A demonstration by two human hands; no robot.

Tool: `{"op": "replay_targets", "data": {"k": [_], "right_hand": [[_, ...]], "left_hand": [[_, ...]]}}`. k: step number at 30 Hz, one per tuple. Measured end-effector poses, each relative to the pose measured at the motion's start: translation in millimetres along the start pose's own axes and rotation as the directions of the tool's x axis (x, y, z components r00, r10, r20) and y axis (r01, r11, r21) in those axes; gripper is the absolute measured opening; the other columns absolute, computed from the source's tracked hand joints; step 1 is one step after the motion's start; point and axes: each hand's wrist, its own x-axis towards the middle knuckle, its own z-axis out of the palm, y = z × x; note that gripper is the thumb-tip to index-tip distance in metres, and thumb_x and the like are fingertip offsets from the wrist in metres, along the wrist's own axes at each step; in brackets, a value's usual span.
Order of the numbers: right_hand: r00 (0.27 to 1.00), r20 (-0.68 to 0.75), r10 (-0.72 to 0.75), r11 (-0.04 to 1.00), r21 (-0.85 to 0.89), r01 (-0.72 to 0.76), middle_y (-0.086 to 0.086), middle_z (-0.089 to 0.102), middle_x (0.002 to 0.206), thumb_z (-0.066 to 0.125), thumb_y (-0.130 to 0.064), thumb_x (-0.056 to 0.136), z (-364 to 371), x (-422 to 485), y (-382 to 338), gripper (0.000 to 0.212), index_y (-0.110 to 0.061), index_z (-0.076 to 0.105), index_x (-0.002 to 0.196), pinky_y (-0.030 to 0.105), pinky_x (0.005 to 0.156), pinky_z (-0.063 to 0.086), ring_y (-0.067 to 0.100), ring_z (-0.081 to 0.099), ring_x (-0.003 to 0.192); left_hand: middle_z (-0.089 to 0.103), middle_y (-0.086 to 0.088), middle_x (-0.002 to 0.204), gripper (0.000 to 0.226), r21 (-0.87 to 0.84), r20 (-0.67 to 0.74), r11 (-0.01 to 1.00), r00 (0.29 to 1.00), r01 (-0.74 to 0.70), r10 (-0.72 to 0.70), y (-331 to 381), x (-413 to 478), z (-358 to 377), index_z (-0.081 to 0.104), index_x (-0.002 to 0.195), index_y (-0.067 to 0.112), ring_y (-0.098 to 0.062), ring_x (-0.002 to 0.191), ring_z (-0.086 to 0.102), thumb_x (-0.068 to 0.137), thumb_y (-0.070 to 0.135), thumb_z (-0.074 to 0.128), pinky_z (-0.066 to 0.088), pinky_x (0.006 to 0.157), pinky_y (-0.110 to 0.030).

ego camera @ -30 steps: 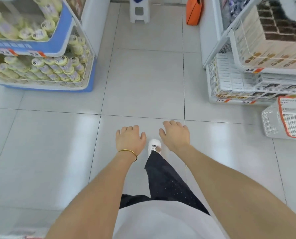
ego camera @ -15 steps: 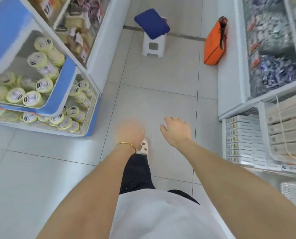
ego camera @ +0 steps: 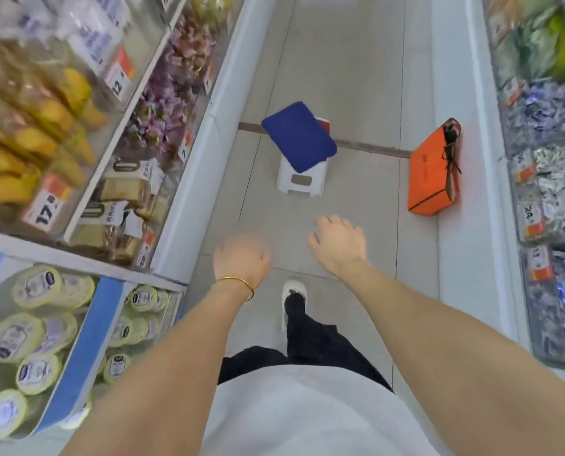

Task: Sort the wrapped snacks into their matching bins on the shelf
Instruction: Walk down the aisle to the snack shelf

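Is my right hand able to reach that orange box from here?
Probably not yet: the right hand is empty and unobstructed, but the orange box stands on the floor farther ahead.

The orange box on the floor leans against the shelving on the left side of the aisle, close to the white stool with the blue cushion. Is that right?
Not quite: the side is wrong. The head view shows the orange box leaning against the cabinet on the right side of the aisle, close to the white stool with the blue cushion.

white stool [ego camera: 302, 181] mid-aisle, blue cushion [ego camera: 299, 139] on top; orange box [ego camera: 434, 172] right, apart.
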Motion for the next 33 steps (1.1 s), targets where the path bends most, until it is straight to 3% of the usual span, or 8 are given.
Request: {"op": "replay_targets", "data": {"k": [3, 10, 14, 20, 27, 29, 31, 33], "right_hand": [[0.998, -0.01, -0.067, 0.997, -0.04, 0.067, 0.009, 0.059, 0.111, 0.035, -0.031, 0.095, -38, 90, -10, 0.032, -0.009, 0.055, 0.108, 0.035, 0.075, 0.036, 0.028, 0.053, 0.1], [0.978, -0.007, -0.21, 0.975, -0.069, 0.209, 0.006, 0.06, 0.1, 0.037, -0.031, 0.094, -84, 292, -53, 0.029, -0.011, 0.057, 0.103, 0.036, 0.07, 0.039, 0.027, 0.056, 0.091], [0.967, 0.012, -0.256, 0.963, -0.079, 0.256, 0.005, 0.059, 0.108, 0.037, -0.035, 0.095, -111, 422, -85, 0.034, -0.015, 0.056, 0.114, 0.037, 0.073, 0.042, 0.026, 0.055, 0.095], [0.911, 0.037, -0.411, 0.908, -0.075, 0.413, 0.006, 0.058, 0.105, 0.034, -0.034, 0.095, -176, 558, -148, 0.033, -0.012, 0.054, 0.11, 0.035, 0.07, 0.039, 0.028, 0.056, 0.094], [0.734, 0.181, -0.655, 0.724, -0.129, 0.678, 0.007, 0.058, 0.113, 0.033, -0.036, 0.097, -211, 647, -235, 0.036, -0.016, 0.05, 0.122, 0.038, 0.082, 0.043, 0.028, 0.055, 0.103], [0.668, 0.258, -0.698, 0.655, -0.148, 0.741, 0.007, 0.056, 0.118, 0.033, -0.037, 0.097, -205, 662, -252, 0.039, -0.017, 0.048, 0.127, 0.039, 0.083, 0.043, 0.028, 0.054, 0.106], [0.611, 0.343, -0.714, 0.595, -0.163, 0.787, 0.007, 0.056, 0.119, 0.031, -0.038, 0.096, -194, 677, -262, 0.038, -0.016, 0.049, 0.122, 0.039, 0.081, 0.044, 0.028, 0.054, 0.106], [0.543, 0.409, -0.733, 0.531, -0.156, 0.833, 0.007, 0.055, 0.119, 0.031, -0.038, 0.095, -183, 695, -266, 0.038, -0.016, 0.051, 0.119, 0.04, 0.083, 0.047, 0.028, 0.053, 0.108]], "left_hand": [[0.06, -0.012, 0.118, 0.039, -0.03, -0.016, 0.999, 1.0, 0.016, -0.016, 8, 77, -46, 0.053, 0.121, 0.01, -0.029, 0.111, 0.049, 0.095, 0.034, 0.036, 0.036, 0.092, -0.037], [0.062, -0.01, 0.112, 0.039, -0.09, -0.017, 0.988, 0.992, 0.124, -0.126, -15, 256, -108, 0.055, 0.116, 0.011, -0.028, 0.104, 0.053, 0.095, 0.037, 0.034, 0.04, 0.08, -0.035], [0.063, -0.012, 0.109, 0.036, -0.193, -0.017, 0.961, 0.978, 0.199, -0.206, -35, 375, -142, 0.056, 0.112, 0.01, -0.03, 0.103, 0.055, 0.094, 0.035, 0.038, 0.04, 0.077, -0.035], [0.064, -0.012, 0.11, 0.036, -0.299, 0.001, 0.904, 0.947, 0.307, -0.322, -62, 484, -214, 0.056, 0.115, 0.01, -0.032, 0.101, 0.058, 0.093, 0.034, 0.041, 0.047, 0.08, -0.038], [0.063, -0.015, 0.1, 0.032, -0.494, 0.081, 0.721, 0.852, 0.485, -0.517, -99, 525, -247, 0.057, 0.099, 0.009, -0.034, 0.095, 0.058, 0.093, 0.037, 0.042, 0.046, 0.074, -0.039], [0.063, -0.015, 0.097, 0.028, -0.532, 0.114, 0.655, 0.812, 0.536, -0.572, -102, 529, -246, 0.055, 0.086, 0.011, -0.033, 0.091, 0.058, 0.092, 0.035, 0.042, 0.046, 0.072, -0.038], [0.061, -0.014, 0.086, 0.026, -0.567, 0.147, 0.586, 0.771, 0.579, -0.62, -102, 534, -242, 0.047, 0.075, 0.014, -0.032, 0.083, 0.057, 0.09, 0.034, 0.04, 0.049, 0.073, -0.04], [0.057, -0.012, 0.082, 0.026, -0.593, 0.178, 0.511, 0.721, 0.622, -0.67, -99, 544, -235, 0.048, 0.077, 0.012, -0.032, 0.083, 0.056, 0.09, 0.033, 0.04, 0.049, 0.078, -0.042]]}}
